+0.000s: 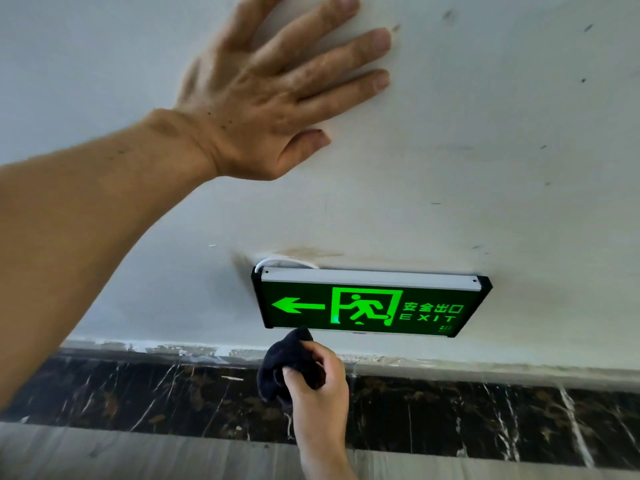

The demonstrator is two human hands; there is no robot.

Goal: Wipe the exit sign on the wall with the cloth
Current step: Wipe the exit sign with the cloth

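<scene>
the right hand (317, 382) pinches the dark cloth (287, 362) at the exit sign (367, 304) lower left corner; left hand (273, 95) lies spread on the wall (485, 168). best sweep flat along its face, lightly.

There was only the one view, from the camera on my head. It looked forward and down at the white wall (485, 150) from close range, near enough that my left forearm filled the picture's left side. The wide lens took in the wall down to its dark marble skirting (450, 420) and the floor (138, 459) below.
</scene>
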